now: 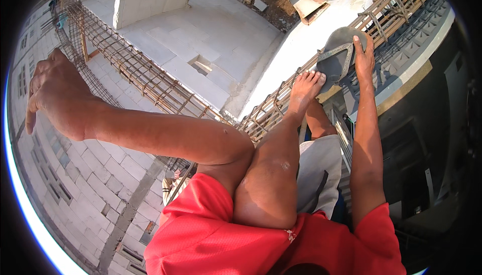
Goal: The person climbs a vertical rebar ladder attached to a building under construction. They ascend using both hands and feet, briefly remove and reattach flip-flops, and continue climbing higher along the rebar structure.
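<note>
My right hand (pixel 365 59) grips a dark grey flip-flop (pixel 332 64) by its edge, the thumb lying over the sole near the patterned strap. The toes of a bare foot (pixel 306 85) are right beside the flip-flop; whether they touch it I cannot tell. My left arm reaches out to the left, with my left hand (pixel 57 94) raised in the air. One finger of it stretches downward, while the others are mostly hidden behind the back of the hand. Nothing shows in that hand.
Steel rebar cages (pixel 145 74) run along the wall tops and meet at a corner ahead of me. A ladder (pixel 342 134) stands beside my legs. Far below lies a pale floor (pixel 201 29) with a square opening (pixel 200 65). At left is a block wall (pixel 95 174).
</note>
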A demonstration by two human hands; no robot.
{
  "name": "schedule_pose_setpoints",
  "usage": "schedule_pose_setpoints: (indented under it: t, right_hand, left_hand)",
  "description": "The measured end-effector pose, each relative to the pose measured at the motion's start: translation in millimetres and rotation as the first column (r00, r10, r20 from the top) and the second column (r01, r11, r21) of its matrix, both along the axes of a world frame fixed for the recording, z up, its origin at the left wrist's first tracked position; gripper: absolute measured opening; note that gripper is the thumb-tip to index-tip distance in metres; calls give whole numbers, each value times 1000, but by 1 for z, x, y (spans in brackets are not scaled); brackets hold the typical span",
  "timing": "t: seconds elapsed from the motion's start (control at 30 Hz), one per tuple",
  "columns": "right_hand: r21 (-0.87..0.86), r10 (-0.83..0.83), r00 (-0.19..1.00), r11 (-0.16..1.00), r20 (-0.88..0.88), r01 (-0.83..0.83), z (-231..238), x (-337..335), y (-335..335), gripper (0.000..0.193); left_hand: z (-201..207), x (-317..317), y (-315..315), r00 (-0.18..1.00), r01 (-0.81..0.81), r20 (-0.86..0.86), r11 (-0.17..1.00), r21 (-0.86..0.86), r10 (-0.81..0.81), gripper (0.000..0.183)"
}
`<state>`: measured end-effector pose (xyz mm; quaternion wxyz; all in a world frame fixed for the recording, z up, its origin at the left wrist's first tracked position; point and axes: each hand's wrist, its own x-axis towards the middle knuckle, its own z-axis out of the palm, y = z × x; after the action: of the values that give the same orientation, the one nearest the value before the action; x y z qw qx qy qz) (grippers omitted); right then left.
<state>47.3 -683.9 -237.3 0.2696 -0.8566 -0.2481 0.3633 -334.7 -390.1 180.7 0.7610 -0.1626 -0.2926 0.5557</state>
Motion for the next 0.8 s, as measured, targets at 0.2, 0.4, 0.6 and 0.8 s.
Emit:
schedule_pose_setpoints:
  t: [0.2,0.4,0.6,0.8]
  right_hand:
    - [24,-15,1000,1000,2,15,-4,1,0,73]
    - [-15,-21,997,1000,-68,20,6,-2,5,75]
    - [-42,-66,989,997,-132,61,12,2,-1,69]
    - [-67,21,966,997,-257,-40,10,7,3,80]
  left_hand:
    - [8,10,-13,995,-20,-98,1000,-22,18,55]
    - [-77,62,-55,810,-123,-583,953,-276,-65,45]
    - [-287,-36,-265,-268,-577,-545,585,-570,-795,22]
    - [-383,116,-364,-786,599,22,770,-222,618,35]
